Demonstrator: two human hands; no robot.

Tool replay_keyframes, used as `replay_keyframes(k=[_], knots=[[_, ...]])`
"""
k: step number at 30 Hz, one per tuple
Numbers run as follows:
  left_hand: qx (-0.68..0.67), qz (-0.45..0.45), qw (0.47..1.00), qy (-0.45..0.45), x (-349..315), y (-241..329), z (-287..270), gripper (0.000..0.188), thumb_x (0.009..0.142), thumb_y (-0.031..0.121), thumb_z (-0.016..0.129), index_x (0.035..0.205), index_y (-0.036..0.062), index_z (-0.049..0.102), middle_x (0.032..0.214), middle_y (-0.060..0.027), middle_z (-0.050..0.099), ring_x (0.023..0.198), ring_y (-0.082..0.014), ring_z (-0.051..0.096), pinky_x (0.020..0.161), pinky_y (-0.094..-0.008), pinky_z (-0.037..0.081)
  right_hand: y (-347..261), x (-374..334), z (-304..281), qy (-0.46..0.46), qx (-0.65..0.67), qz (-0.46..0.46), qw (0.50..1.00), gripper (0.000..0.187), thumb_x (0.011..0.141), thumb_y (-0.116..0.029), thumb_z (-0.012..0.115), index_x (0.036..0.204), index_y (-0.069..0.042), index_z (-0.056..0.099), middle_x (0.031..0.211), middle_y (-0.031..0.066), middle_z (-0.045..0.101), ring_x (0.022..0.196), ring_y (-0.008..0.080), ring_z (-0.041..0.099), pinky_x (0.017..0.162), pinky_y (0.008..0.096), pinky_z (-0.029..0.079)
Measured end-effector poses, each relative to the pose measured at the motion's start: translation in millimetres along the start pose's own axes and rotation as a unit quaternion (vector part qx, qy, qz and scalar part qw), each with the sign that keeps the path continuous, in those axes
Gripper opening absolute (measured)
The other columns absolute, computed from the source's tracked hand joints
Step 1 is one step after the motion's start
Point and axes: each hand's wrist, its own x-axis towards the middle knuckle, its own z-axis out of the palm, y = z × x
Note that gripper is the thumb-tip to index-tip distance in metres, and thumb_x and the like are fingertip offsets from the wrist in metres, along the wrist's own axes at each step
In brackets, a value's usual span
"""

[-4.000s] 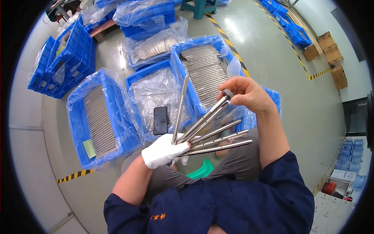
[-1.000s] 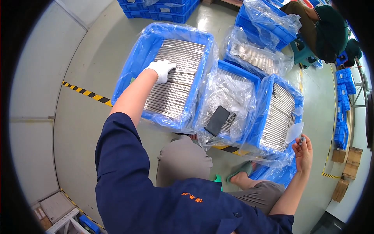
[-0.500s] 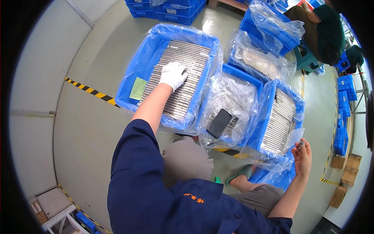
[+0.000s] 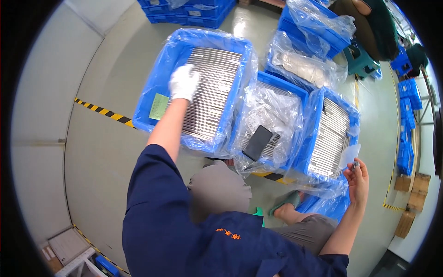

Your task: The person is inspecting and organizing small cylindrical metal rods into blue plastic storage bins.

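My left hand (image 4: 183, 83), in a white glove, is over the left ends of a row of slim metal rods (image 4: 214, 87). These lie side by side in a plastic-lined blue bin (image 4: 146, 99), with a green paper label (image 4: 158, 106) by its left wall. Motion smears the glove's fingers, so their hold cannot be told. Bare and raised at the right, my right hand (image 4: 358, 187) pinches a small grey metal piece (image 4: 355, 166) between the fingertips. Just beyond it is a second blue bin of rods (image 4: 328, 138), with a translucent plastic flap (image 4: 349, 156) near the fingers.
Between the two bins, a black phone (image 4: 257, 143) lies on crumpled clear plastic in a middle bin (image 4: 295, 92). More blue bins (image 4: 318, 27) stand behind. A person (image 4: 369, 25) sits at the far right near a green stool (image 4: 361, 62). Striped tape (image 4: 104, 111) marks the floor.
My left hand has shifted left across the rods, from their middle toward their left ends. My right hand keeps its pinch on the small metal piece, barely moved.
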Motion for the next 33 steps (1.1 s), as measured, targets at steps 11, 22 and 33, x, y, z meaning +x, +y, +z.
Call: replay_keyframes(k=[11,22,33], knots=[[0.027,-0.166,0.935,-0.312,0.4,-64.4,21.5,0.057,0.086,0.044,0.032,0.126,0.0038,0.036,0.12,-0.0215,0.045,0.109,-0.036,0.044,0.09,-0.0368,0.035,-22.3,-19.6,23.6,-0.028,0.011,-0.009,1.0,0.027,0.081,-0.007,0.053,0.108,-0.003,0.051,0.091,0.0089,0.058,0.077,0.0138,0.057,0.074,0.0268,0.047],[-0.021,0.113,0.987,-0.115,53.0,152.9,-27.6,0.049,0.082,0.028,0.049,0.121,0.0,0.041,0.123,-0.0164,0.044,0.113,-0.0273,0.043,0.095,-0.031,0.031,-3.8,-74.2,35.3,-0.233,0.016,-0.059,0.971,0.03,0.072,-0.015,0.067,0.098,-0.005,0.056,0.08,0.0035,0.059,0.074,0.0105,0.055,0.068,0.0242,0.044],[-0.093,0.485,0.838,-0.232,-78.5,443.7,127.8,0.039,0.068,0.021,0.061,0.102,0.006,0.052,0.104,-0.0121,0.053,0.098,-0.0273,0.049,0.085,-0.0354,0.041,-23.5,-102.5,-14.5,-0.275,-0.073,-0.158,0.946,0.03,0.075,-0.02,0.064,0.098,-0.004,0.055,0.083,0.0062,0.058,0.075,0.0178,0.058,0.067,0.0286,0.045]])
